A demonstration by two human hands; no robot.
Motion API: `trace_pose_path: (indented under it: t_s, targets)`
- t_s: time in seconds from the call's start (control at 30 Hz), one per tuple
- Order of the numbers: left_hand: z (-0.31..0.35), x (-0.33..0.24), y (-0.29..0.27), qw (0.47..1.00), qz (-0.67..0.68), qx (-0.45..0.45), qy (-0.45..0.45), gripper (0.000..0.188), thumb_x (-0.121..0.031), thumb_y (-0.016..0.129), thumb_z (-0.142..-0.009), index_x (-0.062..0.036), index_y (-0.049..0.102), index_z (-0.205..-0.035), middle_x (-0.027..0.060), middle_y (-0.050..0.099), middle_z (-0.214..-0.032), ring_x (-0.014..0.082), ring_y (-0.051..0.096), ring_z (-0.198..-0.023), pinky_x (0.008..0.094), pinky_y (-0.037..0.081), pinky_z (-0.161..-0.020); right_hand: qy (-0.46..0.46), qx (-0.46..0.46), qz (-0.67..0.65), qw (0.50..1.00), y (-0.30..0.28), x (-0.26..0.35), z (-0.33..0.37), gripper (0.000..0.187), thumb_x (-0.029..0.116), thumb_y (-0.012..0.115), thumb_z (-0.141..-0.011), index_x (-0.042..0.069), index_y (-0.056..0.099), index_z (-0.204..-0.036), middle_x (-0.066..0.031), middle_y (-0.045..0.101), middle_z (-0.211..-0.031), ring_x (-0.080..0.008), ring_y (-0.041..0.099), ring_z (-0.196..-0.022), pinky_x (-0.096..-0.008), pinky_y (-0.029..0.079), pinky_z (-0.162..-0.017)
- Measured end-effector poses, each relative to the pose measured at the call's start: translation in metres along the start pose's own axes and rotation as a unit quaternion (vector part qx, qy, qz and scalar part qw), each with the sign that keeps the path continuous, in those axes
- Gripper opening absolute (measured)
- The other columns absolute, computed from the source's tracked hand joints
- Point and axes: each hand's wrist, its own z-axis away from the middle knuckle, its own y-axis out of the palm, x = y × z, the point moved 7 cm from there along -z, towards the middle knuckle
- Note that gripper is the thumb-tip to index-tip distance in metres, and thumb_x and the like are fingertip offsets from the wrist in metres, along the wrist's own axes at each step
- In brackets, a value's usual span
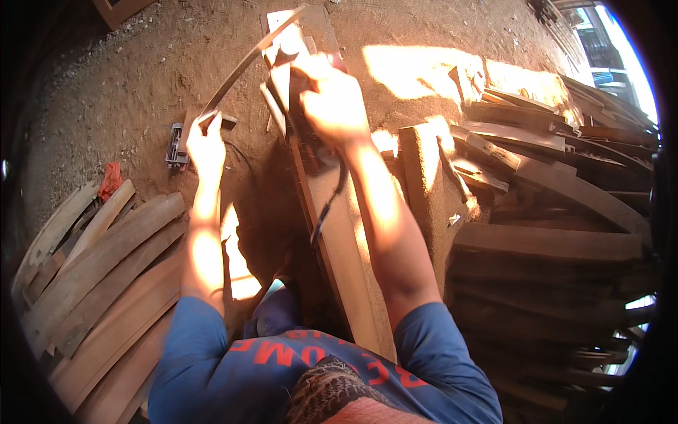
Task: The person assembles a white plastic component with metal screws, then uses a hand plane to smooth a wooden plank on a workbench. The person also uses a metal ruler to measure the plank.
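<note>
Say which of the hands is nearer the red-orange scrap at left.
Left. The left hand is right of the red-orange scrap, pinching the curved strip; the right hand is much farther right, at the far end of the long board.

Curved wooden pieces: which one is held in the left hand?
The thin curved strip, pinched near its lower end by the left hand; the thicker curved boards lie piled.

The floor [169,67] is bare brown earth, scattered with small pale stones. A narrow wooden table [353,272] runs lengthwise above it, with a dark cable [327,210] trailing over the top. On the floor left of the table are a small grey metal device [174,147] and a stack of curved wooden pieces [106,258]. Right of the table spreads a large heap of wooden boards [551,244], some curved, some straight.
</note>
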Motion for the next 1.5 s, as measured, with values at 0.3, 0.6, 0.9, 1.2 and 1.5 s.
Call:
trace_pose_path:
  t_s: [0.3,0.6,0.9,1.2,1.5]
  targets:
    - [0.177,0.047,-0.174,0.968,0.086,-0.068,-0.227,0.029,-0.019,0.075,-0.1,0.003,0.068,-0.118,0.0085,0.073,-0.111,0.0145,0.068,-0.099,0.0281,0.054,-0.086,0.105,0.0,-0.046,0.993,0.043,-0.058,-0.162,0.031,0.018,0.059,-0.091,0.004,0.071,-0.116,-0.0183,0.073,-0.099,-0.0297,0.072,-0.096,-0.0404,0.057,-0.084]
    - [0.181,-0.028,-0.15,0.988,0.066,-0.027,-0.139,0.016,-0.01,0.071,-0.101,0.0009,0.072,-0.112,0.0029,0.074,-0.101,0.01,0.064,-0.088,0.0261,0.052,-0.082,0.152,0.027,0.01,0.988,-0.012,0.002,0.047,0.024,0.017,0.061,-0.088,0.004,0.07,-0.106,-0.013,0.066,-0.072,-0.0222,0.067,-0.067,-0.0366,0.054,-0.063]
    - [0.37,-0.096,-0.095,0.993,0.018,0.1,-0.065,0.016,-0.017,0.077,-0.097,-0.0065,0.072,-0.108,0.0012,0.074,-0.096,0.0095,0.064,-0.089,0.0281,0.052,-0.082,0.189,0.089,0.021,0.978,-0.114,0.119,0.402,0.017,0.016,0.061,-0.086,0.002,0.069,-0.09,-0.0255,0.07,-0.086,-0.0432,0.071,-0.085,-0.0482,0.056,-0.073]
    - [0.594,-0.138,-0.077,0.973,-0.017,0.231,-0.01,0.009,0.001,0.069,-0.092,-0.0033,0.071,-0.1,0.0106,0.073,-0.088,0.0202,0.07,-0.081,0.0333,0.054,-0.076,0.419,0.058,-0.012,0.906,-0.22,0.253,0.865,0.018,0.002,0.072,-0.079,0.002,0.065,-0.096,-0.0096,0.07,-0.083,-0.0201,0.069,-0.077,-0.0353,0.056,-0.075]
    - [0.598,-0.134,-0.077,0.971,-0.055,0.225,0.059,0.015,0.002,0.065,-0.089,-0.0038,0.07,-0.102,0.0146,0.073,-0.098,0.032,0.072,-0.092,0.0403,0.057,-0.082,0.437,-0.005,-0.043,0.898,-0.229,0.274,0.927,0.012,0.0,0.07,-0.081,0.001,0.065,-0.092,-0.0055,0.067,-0.079,-0.0134,0.064,-0.072,-0.0316,0.054,-0.069]
